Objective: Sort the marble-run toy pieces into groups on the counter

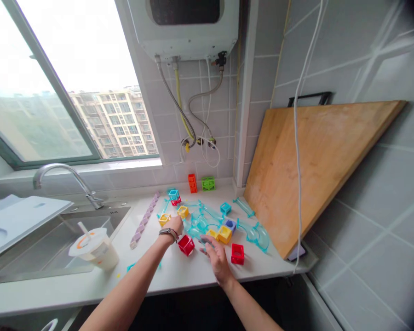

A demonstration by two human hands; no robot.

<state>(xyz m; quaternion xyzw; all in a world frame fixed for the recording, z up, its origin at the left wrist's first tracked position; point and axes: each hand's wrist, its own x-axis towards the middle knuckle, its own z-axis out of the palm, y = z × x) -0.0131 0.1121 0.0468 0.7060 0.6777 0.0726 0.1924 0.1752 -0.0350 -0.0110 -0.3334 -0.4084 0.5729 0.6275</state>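
Note:
Coloured toy cubes and clear teal track pieces (207, 216) lie spread on a white counter (179, 271). My left hand (174, 226), with a watch on the wrist, rests its closed fingers by a yellow cube (164, 219); whether it grips it I cannot make out. A red cube (186, 244) sits just right of that wrist. My right hand (215, 255) lies with fingers spread over a teal piece, touching near a yellow cube (224, 234). Another red cube (238, 253) stands right of it.
A sink (55, 248) with a tap (69, 177) holds a lidded cup (94, 248) at the left. A large wooden board (331, 161) leans on the right wall. An orange cube (192, 183), a green cube (208, 184) and a purple strip (145, 220) lie further back.

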